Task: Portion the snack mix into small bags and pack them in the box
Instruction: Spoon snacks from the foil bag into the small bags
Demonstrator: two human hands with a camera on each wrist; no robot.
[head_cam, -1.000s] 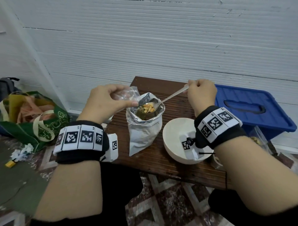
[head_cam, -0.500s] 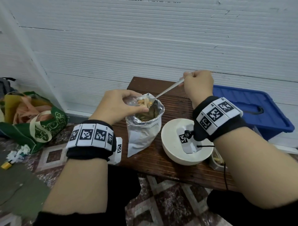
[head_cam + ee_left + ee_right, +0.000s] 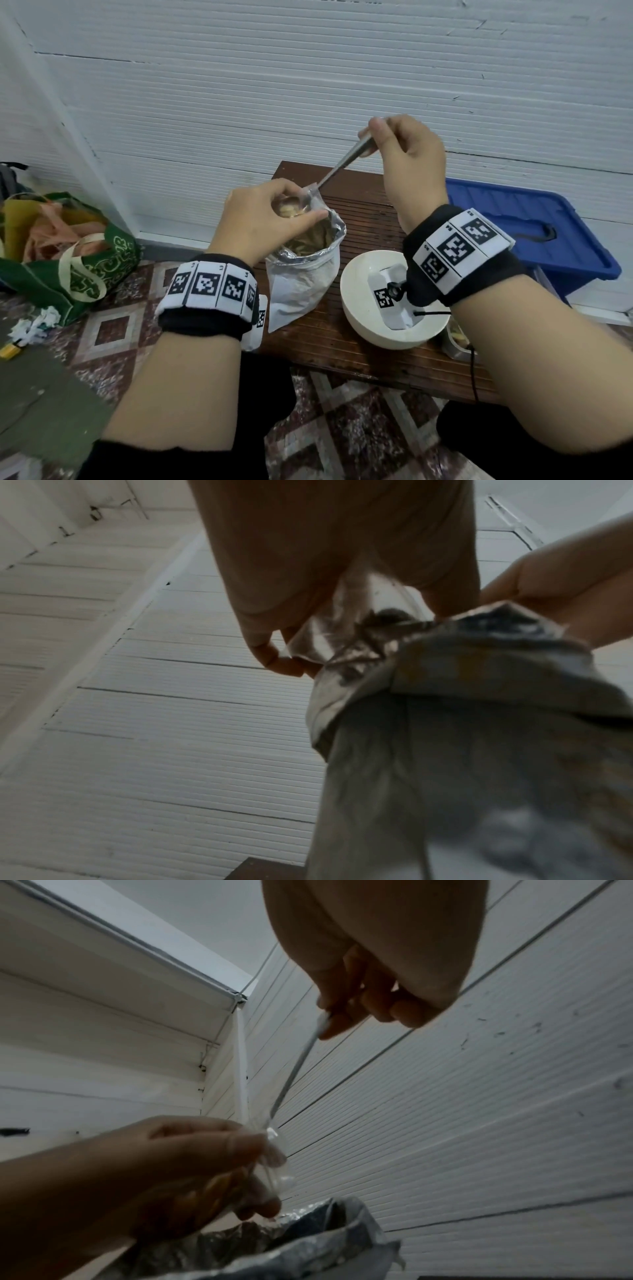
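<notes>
The landmark is the tall silver foil snack pouch (image 3: pixel 305 270), standing upright with its top rolled open on the dark brown slatted wooden surface (image 3: pixel 359 346); pale yellowish snack mix (image 3: pixel 310 240) shows inside its mouth.

Directly above the pouch's mouth, the left hand (image 3: pixel 263 219) holds a small clear plastic bag (image 3: pixel 291 207), its fingers (image 3: pixel 240 1146) and thumb curled round the bag's open top and pinching it. A few pieces of snack mix lie inside the bag. From the left wrist view the bag's crinkled film hangs from the curled fingers just over the pouch's folded rim.

Above and to the right of the pouch, the right hand (image 3: pixel 407 154) pinches the upper end of a slim metal spoon (image 3: pixel 337 169) between thumb and curled fingers. The spoon slopes down and leftward, and its bowl end sits at the mouth of the clear bag, over the pouch.

Just right of the pouch on the same surface stands a round white bowl (image 3: pixel 356 308), partly hidden by the right wrist. Farther right of the pouch, beyond the surface's edge, sits a blue plastic box with a closed lid (image 3: pixel 534 233) against the white ribbed wall (image 3: pixel 308 85). Well to the left of the pouch, on the patterned tile floor, slumps a green fabric tote bag (image 3: pixel 75 260) stuffed with cloth.
</notes>
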